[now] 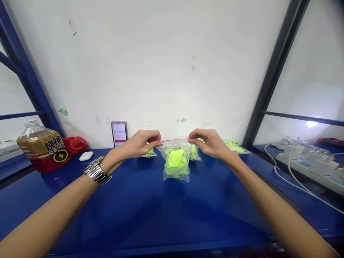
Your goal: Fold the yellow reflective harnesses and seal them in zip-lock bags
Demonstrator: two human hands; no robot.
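Clear zip bag (185,175), head view: held up by its top corners over the back half of the tabletop, about midway between the left and right edges; whether its base touches the surface I cannot tell
Tabletop (150,218): glossy blue, with dark shadows below the bag and a back edge running along the wall
Wall (161,71): white, marked with peeled patches and scraps of green
Frame: blue post (25,68) rising past the back left corner, darker post (276,64) past the back right corner
Bag contents: folded neon-yellow fabric (176,163) with a pale stripe, filling the lower part below the red zip strip (176,139)
Left hand (143,141): thumb and fingers pinched together on the left end of the zip strip; metal watch (97,171) on the wrist
Right hand (209,142): thumb and fingers pinched on the right end
Other neon bags: left one (149,154), middle one (194,154) and right one (236,146), near the back edge
Bottle (40,147): brown drink, red lower part, near the back left corner
Beside it: red plastic bag (75,144) and white case (86,156)
Phone (119,135): upright at the back edge, timer reading 00:09:45
Right edge: power strips (303,161) and white cables (278,173)
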